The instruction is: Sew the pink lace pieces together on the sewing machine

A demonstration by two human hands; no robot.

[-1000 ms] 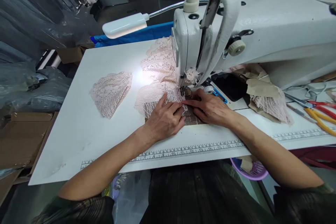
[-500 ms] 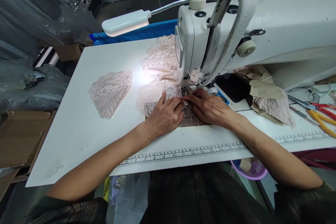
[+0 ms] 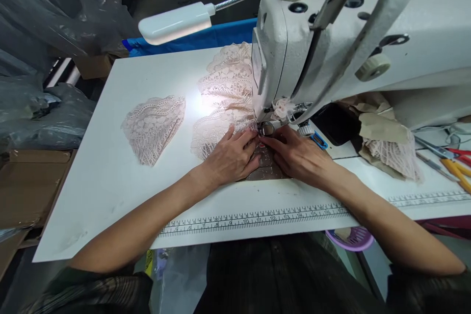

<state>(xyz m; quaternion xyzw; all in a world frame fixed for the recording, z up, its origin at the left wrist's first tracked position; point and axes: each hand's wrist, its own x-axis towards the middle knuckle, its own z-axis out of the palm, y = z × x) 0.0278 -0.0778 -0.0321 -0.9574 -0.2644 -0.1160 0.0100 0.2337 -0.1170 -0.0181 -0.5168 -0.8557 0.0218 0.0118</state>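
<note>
- Pink lace piece (image 3: pixel 217 130) lies spread on the white table (image 3: pixel 121 176), its near edge fed under the presser foot (image 3: pixel 267 129) of the sewing machine (image 3: pixel 331 54).
- Left hand (image 3: pixel 230 159) rests flat on the lace just left of the presser foot, fingers stretched forward; its grip is released, palm pressing the fabric down rather than clasping it.
- Right hand (image 3: pixel 298 157) lies flat just right of the presser foot, fingertips touching the lace edge close to those of the left hand; its grip is also released, pressing only.
- More of the same lace bunches up behind the presser foot, beside the machine's head.
- Second lace piece (image 3: pixel 154 125) lies alone, well to the left of the machine.
- Gooseneck lamp (image 3: pixel 172 22) hangs left of the machine's head and throws a bright patch on the lace.
- Printed ruler strip (image 3: pixel 257 218) runs along the table's near edge, in front of the machine.
- Brown paper with lace scraps (image 3: pixel 390 142) sits under the machine's arm, and red and yellow-handled tools (image 3: pixel 454 162) lie to the right.
- Purple basket (image 3: pixel 349 240) shows below the table edge.
</note>
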